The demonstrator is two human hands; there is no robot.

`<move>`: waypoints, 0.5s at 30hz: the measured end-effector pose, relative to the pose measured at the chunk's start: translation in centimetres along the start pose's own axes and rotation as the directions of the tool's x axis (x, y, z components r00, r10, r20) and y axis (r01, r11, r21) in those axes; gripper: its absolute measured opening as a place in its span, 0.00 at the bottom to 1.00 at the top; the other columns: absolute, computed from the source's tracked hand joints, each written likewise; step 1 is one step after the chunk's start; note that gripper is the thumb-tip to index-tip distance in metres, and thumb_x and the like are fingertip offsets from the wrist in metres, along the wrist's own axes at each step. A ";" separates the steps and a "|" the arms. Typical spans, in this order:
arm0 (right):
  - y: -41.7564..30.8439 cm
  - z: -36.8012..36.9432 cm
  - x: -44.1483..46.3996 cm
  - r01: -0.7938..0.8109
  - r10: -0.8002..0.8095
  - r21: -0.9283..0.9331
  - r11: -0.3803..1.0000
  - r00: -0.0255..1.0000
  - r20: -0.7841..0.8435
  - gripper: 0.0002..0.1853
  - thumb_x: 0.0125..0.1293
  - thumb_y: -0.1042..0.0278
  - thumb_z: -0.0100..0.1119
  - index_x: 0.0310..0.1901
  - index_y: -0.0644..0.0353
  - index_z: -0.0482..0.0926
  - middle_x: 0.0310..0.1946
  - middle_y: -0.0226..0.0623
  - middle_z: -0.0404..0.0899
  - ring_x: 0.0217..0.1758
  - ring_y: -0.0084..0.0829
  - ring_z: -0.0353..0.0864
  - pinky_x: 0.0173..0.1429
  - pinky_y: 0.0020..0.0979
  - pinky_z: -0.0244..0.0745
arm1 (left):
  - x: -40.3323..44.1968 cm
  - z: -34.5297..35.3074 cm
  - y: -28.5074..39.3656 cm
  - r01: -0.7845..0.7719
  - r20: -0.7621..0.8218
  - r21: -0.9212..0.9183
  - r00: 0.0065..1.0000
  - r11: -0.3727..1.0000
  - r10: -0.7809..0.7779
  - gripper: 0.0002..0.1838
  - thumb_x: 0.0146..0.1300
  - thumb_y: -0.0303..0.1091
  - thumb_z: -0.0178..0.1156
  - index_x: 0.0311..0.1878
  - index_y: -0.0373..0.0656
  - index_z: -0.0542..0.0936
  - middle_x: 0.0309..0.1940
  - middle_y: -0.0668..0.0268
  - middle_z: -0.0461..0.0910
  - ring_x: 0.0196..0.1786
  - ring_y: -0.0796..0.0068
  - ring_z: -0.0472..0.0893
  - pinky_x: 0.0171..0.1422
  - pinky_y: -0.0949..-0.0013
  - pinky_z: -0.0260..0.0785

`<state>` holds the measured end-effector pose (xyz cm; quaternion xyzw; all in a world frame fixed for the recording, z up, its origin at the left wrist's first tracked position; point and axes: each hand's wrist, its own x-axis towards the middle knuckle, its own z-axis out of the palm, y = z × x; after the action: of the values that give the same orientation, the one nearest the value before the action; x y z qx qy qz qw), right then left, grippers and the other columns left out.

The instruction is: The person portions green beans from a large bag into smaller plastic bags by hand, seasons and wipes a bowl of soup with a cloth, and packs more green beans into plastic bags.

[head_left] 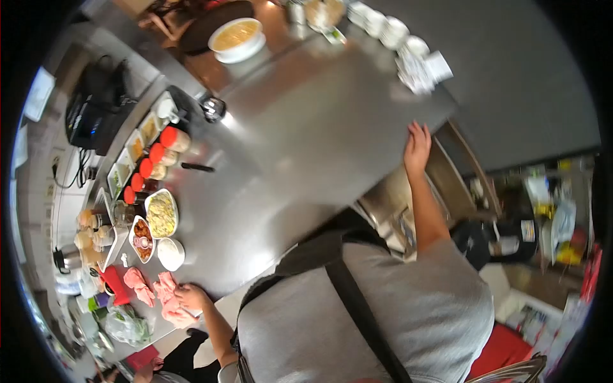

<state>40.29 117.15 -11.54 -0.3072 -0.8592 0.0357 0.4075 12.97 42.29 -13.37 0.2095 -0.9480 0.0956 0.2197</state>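
Observation:
My left hand (190, 297) is on a crumpled pink cloth (171, 305) near the front left edge of the steel counter (306, 134), its fingers curled onto the fabric. Beside it lies a second pink cloth (138, 285). My right hand (417, 150) is stretched out by the counter's right edge, above an open drawer (444, 175). Its fingers look extended, and I see nothing in them. Near the left hand stand a white bowl (171, 254), an oval dish of reddish food (142, 239) and a dish of pale yellow chopped food (161, 214).
Red-lidded jars (174, 138) line the counter's left side, near a black-handled utensil (197, 167). A white bowl of yellowish food (237, 39) stands at the back. Stacked white cups (393, 32) and crumpled white paper (416, 71) are at the far right. Another person's dark sleeve (185, 354) shows lower left.

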 end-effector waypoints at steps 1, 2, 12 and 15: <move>0.5 -0.3 -1.1 0.012 -0.012 0.011 1.000 1.000 -0.011 0.19 0.64 0.79 0.47 0.57 0.63 0.75 0.68 0.46 0.65 0.67 0.52 0.67 0.74 0.45 0.56 | 0.1 -0.1 0.1 0.003 0.000 0.008 1.000 1.000 -0.003 0.16 0.66 0.44 0.51 0.49 0.44 0.74 0.50 0.58 0.77 0.49 0.54 0.77 0.51 0.51 0.69; 0.5 0.1 -2.6 -0.087 0.088 0.020 0.996 0.993 -0.073 0.22 0.64 0.78 0.48 0.61 0.62 0.71 0.68 0.47 0.64 0.68 0.52 0.65 0.74 0.45 0.55 | 0.1 -0.3 0.1 -0.023 0.013 -0.050 1.000 0.998 0.023 0.18 0.63 0.43 0.53 0.51 0.43 0.72 0.51 0.55 0.76 0.49 0.51 0.76 0.52 0.48 0.68; -8.0 6.6 -18.1 -0.897 0.518 0.408 -0.166 0.273 0.811 0.35 0.66 0.54 0.56 0.72 0.55 0.58 0.70 0.45 0.63 0.71 0.47 0.63 0.72 0.43 0.60 | -7.8 -2.2 0.1 -0.420 -0.242 -0.223 0.898 0.880 0.367 0.16 0.67 0.40 0.52 0.54 0.46 0.76 0.51 0.59 0.76 0.54 0.53 0.76 0.54 0.50 0.67; -10.6 6.6 -18.7 -0.819 0.379 0.200 -0.537 -0.023 0.925 0.31 0.70 0.52 0.49 0.73 0.46 0.57 0.72 0.37 0.60 0.70 0.49 0.63 0.70 0.52 0.59 | -14.3 -8.0 -0.5 -0.620 -0.264 -0.548 0.765 0.561 0.587 0.20 0.68 0.34 0.51 0.62 0.42 0.72 0.63 0.54 0.71 0.67 0.52 0.68 0.69 0.50 0.57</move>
<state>39.14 99.43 -25.30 -0.4944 -0.2271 0.8259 0.1478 27.85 49.14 -12.75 -0.2117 -0.9338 -0.1389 0.2527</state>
